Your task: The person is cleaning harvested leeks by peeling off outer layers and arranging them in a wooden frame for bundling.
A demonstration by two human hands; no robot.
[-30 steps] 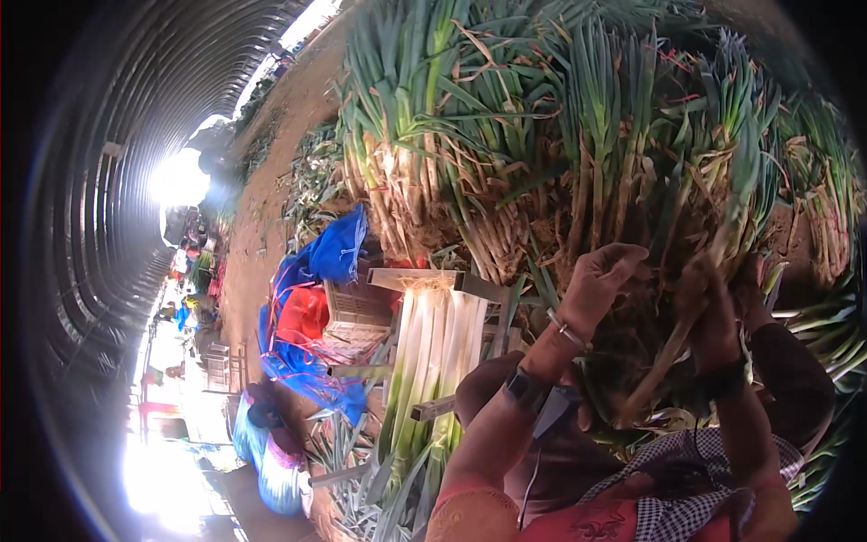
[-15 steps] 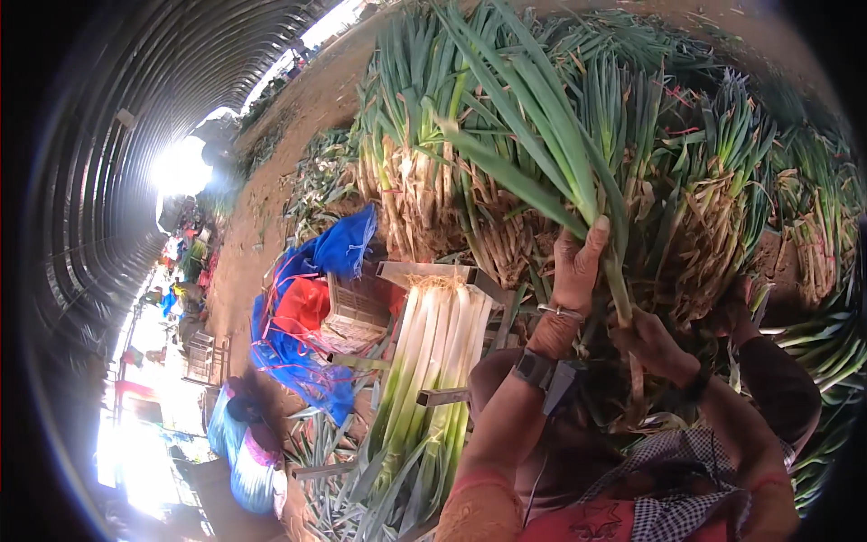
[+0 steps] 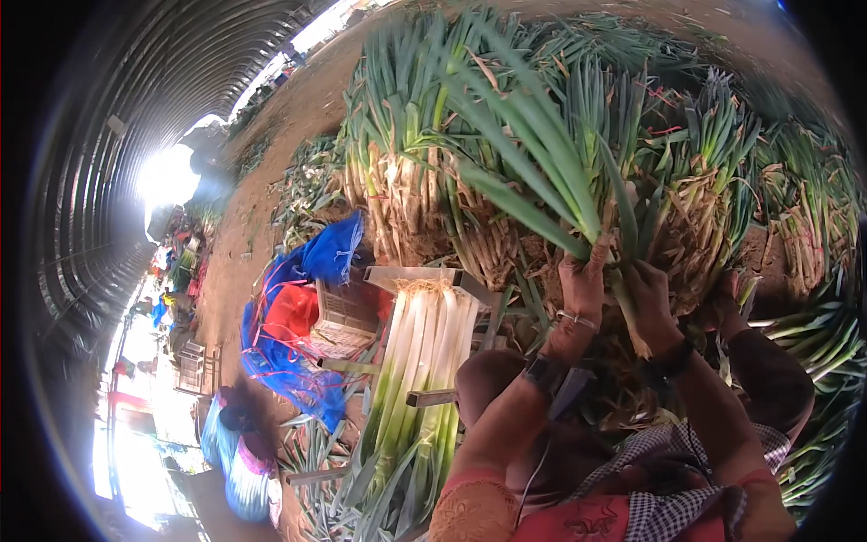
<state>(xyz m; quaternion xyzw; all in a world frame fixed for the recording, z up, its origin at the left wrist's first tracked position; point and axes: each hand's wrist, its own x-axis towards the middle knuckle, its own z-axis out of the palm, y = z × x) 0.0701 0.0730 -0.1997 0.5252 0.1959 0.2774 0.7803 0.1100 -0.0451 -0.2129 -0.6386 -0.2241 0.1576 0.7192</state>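
One leek (image 3: 546,167) with long green leaves slants up in front of me. My left hand (image 3: 582,285) is closed round it where the leaves begin to fan out. My right hand (image 3: 646,303) has its fingers wrapped on the same leek, close beside the left, by a leaf that bends to the right. The pale lower stem points down past my right wrist, partly hidden. To the left, cleaned leeks (image 3: 429,343) lie side by side in a wooden frame (image 3: 424,275), white root ends against its far board.
Bundles of uncleaned leeks (image 3: 393,181) stand in a row beyond my hands, with dry husks on them. Loose leeks (image 3: 813,348) lie at the right. A blue mesh bag (image 3: 330,253), a red bag (image 3: 293,312) and a crate (image 3: 343,321) sit left of the frame. Another person (image 3: 239,443) is at lower left.
My right hand has slid up the leek and is now close to my left hand. A leaf has bent away to the right. The view has shifted slightly.
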